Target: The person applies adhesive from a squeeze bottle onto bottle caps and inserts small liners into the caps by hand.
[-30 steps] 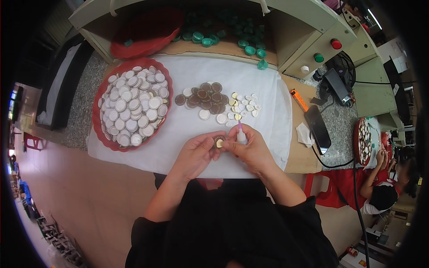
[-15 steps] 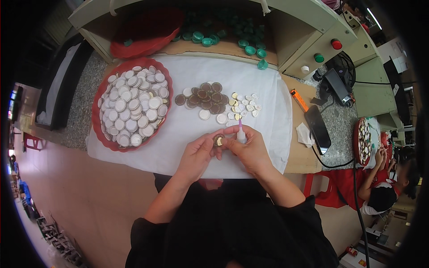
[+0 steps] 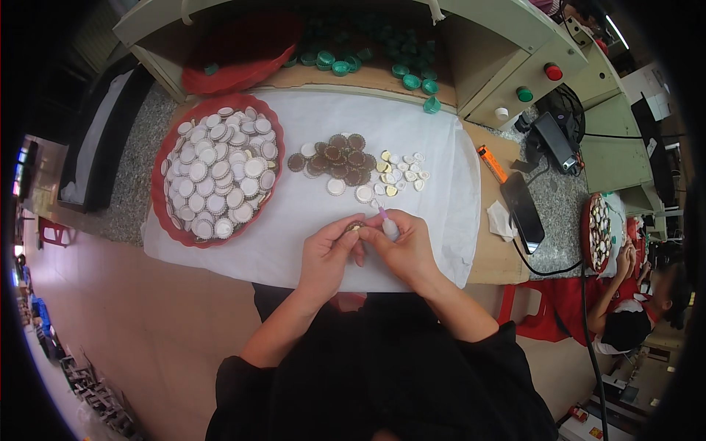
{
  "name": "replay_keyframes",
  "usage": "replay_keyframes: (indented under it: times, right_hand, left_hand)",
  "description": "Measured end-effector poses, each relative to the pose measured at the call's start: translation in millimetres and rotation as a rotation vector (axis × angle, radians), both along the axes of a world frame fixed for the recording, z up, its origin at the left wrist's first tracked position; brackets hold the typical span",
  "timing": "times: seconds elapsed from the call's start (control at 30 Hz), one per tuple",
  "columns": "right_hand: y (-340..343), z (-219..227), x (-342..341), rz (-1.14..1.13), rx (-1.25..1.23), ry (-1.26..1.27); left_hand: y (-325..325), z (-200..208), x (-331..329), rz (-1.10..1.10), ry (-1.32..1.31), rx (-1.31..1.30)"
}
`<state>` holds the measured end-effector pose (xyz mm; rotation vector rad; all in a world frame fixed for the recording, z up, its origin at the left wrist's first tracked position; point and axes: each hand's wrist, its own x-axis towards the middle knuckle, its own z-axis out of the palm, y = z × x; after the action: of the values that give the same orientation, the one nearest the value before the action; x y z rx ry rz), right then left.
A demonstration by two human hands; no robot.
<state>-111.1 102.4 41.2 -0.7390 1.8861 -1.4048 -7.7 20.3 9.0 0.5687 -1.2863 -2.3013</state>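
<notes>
Just in front of my body, both hands meet over the paper. My left hand [image 3: 323, 257] is closed, pinching a small bronze disc with a scalloped edge [image 3: 354, 225] by its rim. The thumb of my right hand [image 3: 409, 256] presses at a small pale gold piece on that disc. Tucked in the same hand's fingers is a small white squeeze bottle with a purple tip [image 3: 389, 228], its nozzle pointing up and away. Beyond the hands lies a heap of brown scalloped discs [image 3: 340, 163], with small white and gold pieces [image 3: 403, 175] to its right.
At left, a red scalloped basin [image 3: 159, 180] is heaped with white-faced discs [image 3: 217, 173]. White paper [image 3: 243, 261] covers the worktop. Green cups [image 3: 340, 68] sit under the machine housing. A phone [image 3: 523, 213] and orange box cutter [image 3: 491, 164] lie right; a co-worker [image 3: 632, 316] sits beyond.
The bottle in my right hand has tilted leftward and dropped slightly. My right hand has shifted a little left, and the disc now lies flatter between my fingers.
</notes>
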Motion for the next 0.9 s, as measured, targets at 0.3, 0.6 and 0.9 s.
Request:
replay_keyframes:
  times: [0.3,0.6,0.9]
  right_hand:
    - [4,-5,0,0.0,0.0,0.03]
    - [0,-6,-6,-0.011,-0.016,-0.071]
    - [4,-3,-22,0.099,-0.135,-0.421]
  left_hand:
    - [8,6,-5,0.066,-0.122,-0.104]
    - [3,4,-10,0.008,-0.126,-0.076]
    - [2,9,-6,0.026,-0.053,-0.211]
